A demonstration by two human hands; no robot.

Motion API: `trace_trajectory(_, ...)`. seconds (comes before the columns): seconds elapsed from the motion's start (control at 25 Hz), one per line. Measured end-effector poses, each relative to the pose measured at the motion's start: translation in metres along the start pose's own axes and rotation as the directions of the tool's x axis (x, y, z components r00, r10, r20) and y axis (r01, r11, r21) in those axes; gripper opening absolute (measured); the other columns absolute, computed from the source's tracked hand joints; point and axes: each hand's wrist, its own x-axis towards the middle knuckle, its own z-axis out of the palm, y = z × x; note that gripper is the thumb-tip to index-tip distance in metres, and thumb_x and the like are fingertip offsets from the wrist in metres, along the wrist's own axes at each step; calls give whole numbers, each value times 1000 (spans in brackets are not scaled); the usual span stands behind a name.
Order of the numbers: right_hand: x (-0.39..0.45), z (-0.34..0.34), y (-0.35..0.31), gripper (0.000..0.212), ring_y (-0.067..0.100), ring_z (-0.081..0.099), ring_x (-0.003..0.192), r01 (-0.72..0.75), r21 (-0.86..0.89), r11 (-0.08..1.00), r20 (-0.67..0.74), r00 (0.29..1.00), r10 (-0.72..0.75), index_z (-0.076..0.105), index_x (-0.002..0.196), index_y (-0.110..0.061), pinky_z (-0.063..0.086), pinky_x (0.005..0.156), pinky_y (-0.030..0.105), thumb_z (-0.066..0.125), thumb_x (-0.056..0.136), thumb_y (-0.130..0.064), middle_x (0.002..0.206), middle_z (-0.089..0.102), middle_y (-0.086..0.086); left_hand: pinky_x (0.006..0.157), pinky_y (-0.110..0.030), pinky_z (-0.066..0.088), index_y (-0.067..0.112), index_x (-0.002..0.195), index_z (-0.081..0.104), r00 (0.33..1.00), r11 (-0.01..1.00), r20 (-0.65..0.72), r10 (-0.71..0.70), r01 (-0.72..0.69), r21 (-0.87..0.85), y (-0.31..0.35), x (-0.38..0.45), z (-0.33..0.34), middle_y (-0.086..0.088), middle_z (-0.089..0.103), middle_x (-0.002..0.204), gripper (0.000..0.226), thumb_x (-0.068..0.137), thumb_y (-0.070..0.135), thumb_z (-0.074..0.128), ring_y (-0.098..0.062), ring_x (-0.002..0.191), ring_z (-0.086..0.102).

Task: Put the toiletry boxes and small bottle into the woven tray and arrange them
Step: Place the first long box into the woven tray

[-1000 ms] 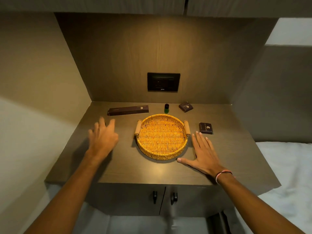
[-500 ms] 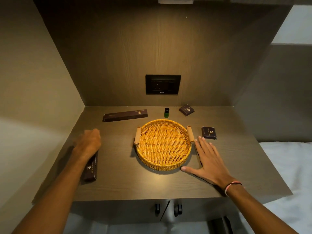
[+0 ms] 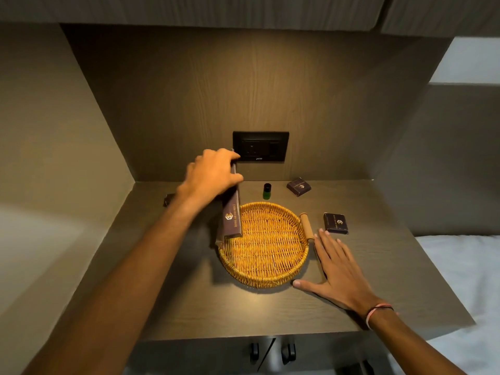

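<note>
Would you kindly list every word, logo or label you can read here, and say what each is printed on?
Long dark box held in the left hand: gold logo and a line of gold text, too blurred to read.
Two small dark boxes: gold logo only.
Wall socket panel: tiny mark, unreadable.
Green bottle: no label visible.

One woven tray (image 3: 263,262); one small green bottle (image 3: 267,191); two long boxes (image 3: 232,212) (image 3: 169,199); two small square boxes (image 3: 299,186) (image 3: 335,223).
</note>
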Motion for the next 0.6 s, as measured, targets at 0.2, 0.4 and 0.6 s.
trace_trajectory(0.2, 1, 3, 3, 128, 13, -16, 154, -1, 17, 1000, -6, 1000, 1, -14, 156, -24, -12, 121, 35, 32, 65, -101, 166, -18, 0, 103, -56, 45, 21, 142, 47, 991, 991, 127, 40, -55, 120, 2, -1, 56, -12, 62, 131, 64, 85, 40, 71, -31, 125, 55)
trace_trajectory(0.4, 2, 3, 3, 124, 12, -18, 153, -7, 3, 1000, -21, 1000, 7, -17, 154, -25, -8, 124, 40, 32, 67, -100, 166, -17, 1, 105, -60, 35, 21, 139, 51, 990, 976, 122, 72, -96, 196, -12, -9, 78, -11, 64, 127, 60, 86, 46, 67, -32, 126, 53)
trace_trajectory(0.6, 1, -1, 1, 127, 13, -18, 153, -9, 6, 1000, -4, 1000, 9, -14, 156, -22, -12, 121, 36, 30, 66, -100, 167, -16, 3, 101, -61, 38, 25, 139, 52, 985, 959, 119, 123, -149, 242, -13, -16, 69, -9, 62, 129, 60, 88, 55, 61, -31, 124, 54)
